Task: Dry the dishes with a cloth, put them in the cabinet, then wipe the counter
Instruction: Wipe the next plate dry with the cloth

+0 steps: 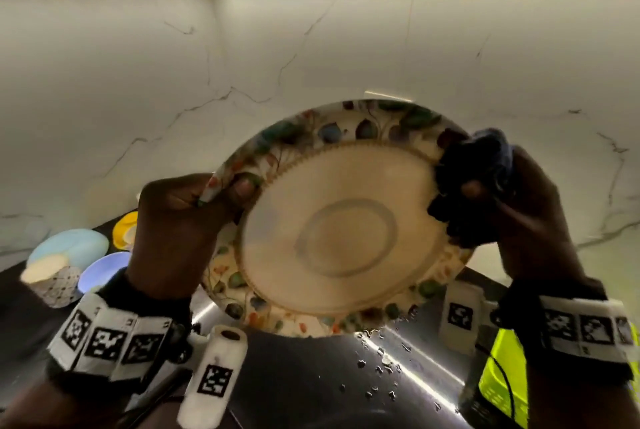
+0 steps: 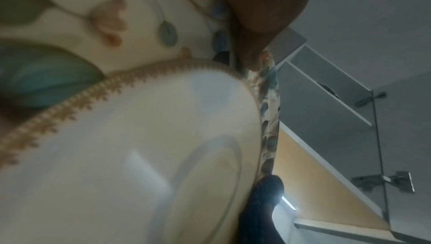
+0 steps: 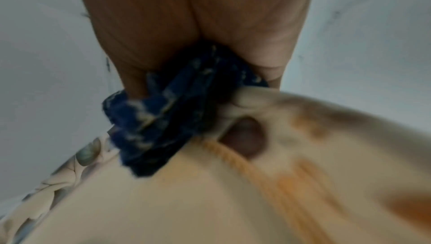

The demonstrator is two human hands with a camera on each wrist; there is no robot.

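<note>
Above the steel sink (image 1: pixel 346 376), the left hand (image 1: pixel 180 220) pinches the round cream floral-bordered plate (image 1: pixel 339 220) while the right hand (image 1: pixel 519 213) clamps a bunched dark-blue cloth (image 1: pixel 474 179) onto its rim: drying underway; other dishes (image 1: pixel 69 248), cabinet stowage and counter wiping evidently remain.

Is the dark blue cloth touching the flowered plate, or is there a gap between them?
Touching. The head view shows the right hand pressing the cloth over the plate rim; the right wrist view shows cloth wrapped around that edge.
</note>
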